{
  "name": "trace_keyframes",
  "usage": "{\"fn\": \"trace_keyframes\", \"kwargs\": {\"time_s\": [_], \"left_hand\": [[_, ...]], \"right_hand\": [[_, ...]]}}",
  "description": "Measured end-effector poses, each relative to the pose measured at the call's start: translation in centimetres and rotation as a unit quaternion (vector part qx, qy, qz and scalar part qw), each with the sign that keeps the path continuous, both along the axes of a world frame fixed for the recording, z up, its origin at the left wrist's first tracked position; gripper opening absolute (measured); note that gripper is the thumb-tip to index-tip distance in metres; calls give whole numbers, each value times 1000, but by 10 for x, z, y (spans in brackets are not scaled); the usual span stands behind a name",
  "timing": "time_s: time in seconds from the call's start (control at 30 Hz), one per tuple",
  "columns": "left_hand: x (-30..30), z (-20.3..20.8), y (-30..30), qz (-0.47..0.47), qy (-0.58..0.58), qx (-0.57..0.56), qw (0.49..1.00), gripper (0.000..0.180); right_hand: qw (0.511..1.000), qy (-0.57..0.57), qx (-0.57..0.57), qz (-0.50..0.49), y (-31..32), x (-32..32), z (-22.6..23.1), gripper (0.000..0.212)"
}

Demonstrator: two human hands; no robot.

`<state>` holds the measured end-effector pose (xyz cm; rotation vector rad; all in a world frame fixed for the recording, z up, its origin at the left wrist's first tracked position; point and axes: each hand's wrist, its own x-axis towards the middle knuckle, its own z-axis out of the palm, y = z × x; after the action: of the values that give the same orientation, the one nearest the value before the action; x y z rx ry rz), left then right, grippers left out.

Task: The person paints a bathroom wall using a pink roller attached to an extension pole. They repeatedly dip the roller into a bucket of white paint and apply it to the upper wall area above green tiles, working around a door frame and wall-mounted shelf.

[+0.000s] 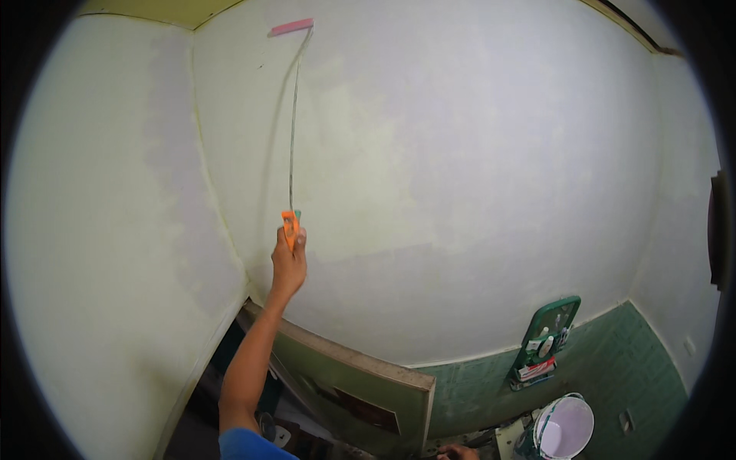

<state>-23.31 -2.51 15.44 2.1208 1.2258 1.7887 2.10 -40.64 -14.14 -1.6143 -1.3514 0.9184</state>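
Note:
My left hand [289, 264] is raised at the end of an outstretched arm in a blue sleeve, its fingers wrapped round the orange handle of a paint roller [293, 138]. A long thin metal rod runs up from the handle to the pink roller sleeve [292, 27], which is at the upper part of the white wall [475, 169] near the ceiling. Its shadow falls on the wall just left of the rod. At the bottom edge, my right hand [458, 452] shows only in part; its fingers are too cut off to read.
Pale lilac patches cover parts of the yellowish-white walls. A wooden door-like panel [345, 359] with a dusty top edge stands below. To the right, a green wall shelf [546, 337] holds toiletries above a paint bucket [567, 428] with lilac inside. Green tiles [475, 391] line the lower wall.

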Motion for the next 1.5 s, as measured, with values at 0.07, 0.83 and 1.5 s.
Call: {"fn": "trace_keyframes", "kwargs": {"time_s": [0.07, 0.83, 1.5], "left_hand": [[-1, 38, -9, -2, 6, -9, 1000, 40], [28, 139, -2, -34, -90, -48, 994, 46], [2, 98, 10, -48, -85, -58, 993, 50]], "right_hand": [[999, -5, -34, 8, -2, -2, 17, 25], [992, 48, -118, 2, -15, 10, 12, 30], [986, 29, -164, -17, -19, 8, 13, 38]]}}
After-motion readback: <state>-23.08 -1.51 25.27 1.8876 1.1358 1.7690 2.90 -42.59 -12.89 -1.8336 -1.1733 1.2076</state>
